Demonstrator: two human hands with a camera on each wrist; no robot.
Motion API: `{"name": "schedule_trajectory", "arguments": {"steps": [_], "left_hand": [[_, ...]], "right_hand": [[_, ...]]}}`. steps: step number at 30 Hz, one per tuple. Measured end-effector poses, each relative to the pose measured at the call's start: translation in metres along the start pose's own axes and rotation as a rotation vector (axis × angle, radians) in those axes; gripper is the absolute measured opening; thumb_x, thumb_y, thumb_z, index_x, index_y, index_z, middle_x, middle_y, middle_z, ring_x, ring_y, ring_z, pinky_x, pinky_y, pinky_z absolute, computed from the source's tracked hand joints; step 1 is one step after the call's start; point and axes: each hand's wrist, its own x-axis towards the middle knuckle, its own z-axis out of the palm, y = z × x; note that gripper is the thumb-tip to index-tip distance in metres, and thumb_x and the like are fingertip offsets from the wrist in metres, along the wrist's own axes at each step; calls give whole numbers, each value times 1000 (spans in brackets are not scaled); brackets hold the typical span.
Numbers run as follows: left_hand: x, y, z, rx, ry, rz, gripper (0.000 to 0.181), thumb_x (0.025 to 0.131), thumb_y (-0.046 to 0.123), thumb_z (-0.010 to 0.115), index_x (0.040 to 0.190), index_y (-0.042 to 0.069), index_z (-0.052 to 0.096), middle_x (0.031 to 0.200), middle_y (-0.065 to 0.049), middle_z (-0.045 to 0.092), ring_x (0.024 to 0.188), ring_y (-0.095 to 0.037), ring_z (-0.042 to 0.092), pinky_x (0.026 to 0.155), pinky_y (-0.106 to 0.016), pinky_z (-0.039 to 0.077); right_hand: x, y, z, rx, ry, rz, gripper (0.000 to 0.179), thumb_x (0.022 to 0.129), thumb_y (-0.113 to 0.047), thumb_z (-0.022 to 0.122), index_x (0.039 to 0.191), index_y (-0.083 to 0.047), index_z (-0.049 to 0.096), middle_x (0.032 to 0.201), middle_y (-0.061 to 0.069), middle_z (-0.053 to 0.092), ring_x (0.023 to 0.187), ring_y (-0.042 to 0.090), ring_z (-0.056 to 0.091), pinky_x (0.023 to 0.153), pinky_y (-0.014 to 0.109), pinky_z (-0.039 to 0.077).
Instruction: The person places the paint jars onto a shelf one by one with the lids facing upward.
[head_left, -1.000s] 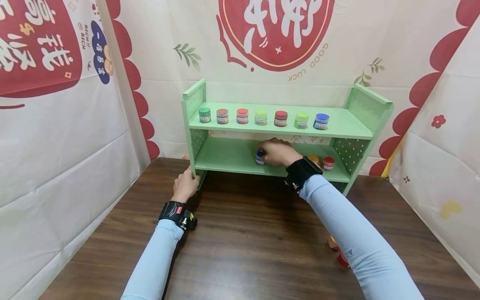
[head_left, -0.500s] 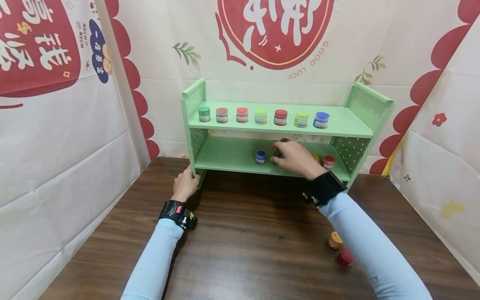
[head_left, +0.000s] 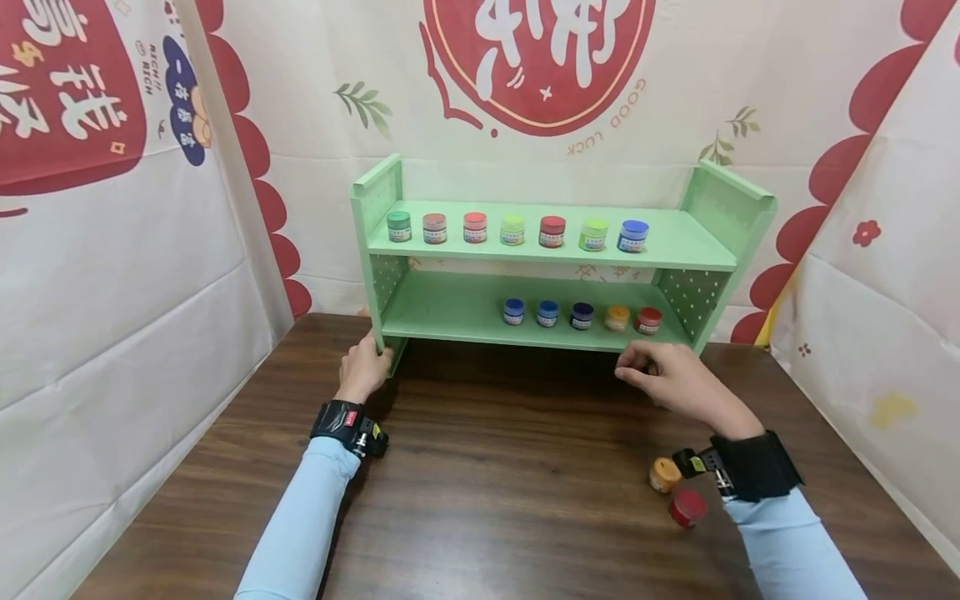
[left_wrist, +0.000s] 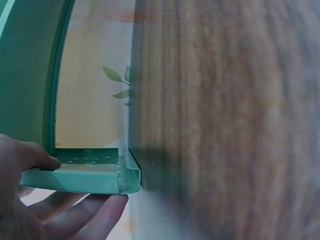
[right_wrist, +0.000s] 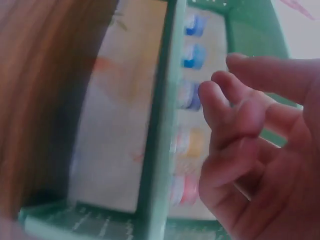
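My left hand grips the left side panel of a green two-tier shelf near its foot. In the left wrist view the thumb lies on the panel's inner side and the fingers outside it. My right hand hovers in front of the shelf's lower right corner, fingers loosely bent and holding nothing. On the lower tier stand a blue paint jar, a lighter blue jar, a dark navy jar, a yellow-orange jar and a red jar, in a row.
Several jars line the upper tier, from a dark green jar to a blue-lidded jar. An orange jar and a red-lidded jar stand on the wooden table near my right wrist. Printed cloth hangs behind.
My right hand has let go of the blue jar on the lower tier and moved right, out toward me. The left hand keeps its grip on the shelf. The head view has turned slightly right.
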Motion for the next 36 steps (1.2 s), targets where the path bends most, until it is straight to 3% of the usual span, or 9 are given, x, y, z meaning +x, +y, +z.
{"name": "schedule_trajectory", "arguments": {"steps": [3,5,10,12,14,19,27,36], "left_hand": [[-1,-1,1,-2,7,-8,19,101,27,52,115,14,54,89,-15,58,85,-37,58,68,-48,44],[-1,-1,2,-2,3,-8,18,101,26,52,114,14,54,92,-16,60,86,-37,58,70,-49,44],[2,3,4,-1,-13,15,17,100,27,53,112,15,53,89,-15,58,85,-37,59,67,-47,44],[3,4,3,1,-4,21,16,100,26,53,112,15,53,87,-14,57,84,-37,58,66,-47,43],[5,5,2,5,2,25,17,100,26,53,113,15,53,86,-15,57,83,-37,58,66,-47,43],[4,5,0,11,-19,16,20,100,27,52,115,14,54,95,-18,62,88,-39,61,67,-49,45],[1,2,-1,7,-14,12,22,99,27,53,116,13,55,98,-20,64,88,-40,62,69,-52,47],[1,2,-1,7,-32,-7,26,101,29,52,121,12,56,106,-21,66,92,-42,63,72,-53,47]], "right_hand": [[-8,17,-2,13,-36,9,6,99,-23,70,97,-18,70,79,-5,67,62,6,55,59,26,47],[-13,28,-5,28,-112,17,8,97,-23,72,99,-16,70,82,-6,68,68,5,56,62,26,46],[-30,50,-10,199,-469,152,32,90,-17,78,115,-2,64,91,3,66,72,11,57,59,28,47],[-35,53,-9,264,-573,232,40,85,-12,81,117,2,61,93,7,63,74,15,57,60,30,49],[-38,55,-7,311,-626,305,44,82,-8,83,117,3,60,96,9,62,78,19,57,62,32,49],[-37,56,0,339,-682,403,40,78,-1,84,111,1,62,94,10,61,80,21,58,65,32,50],[-33,57,9,366,-722,423,30,81,1,77,107,1,63,88,8,60,75,19,56,65,31,47],[-31,63,10,381,-674,401,15,95,-10,71,102,-1,61,84,5,58,69,18,51,59,29,40]]}}
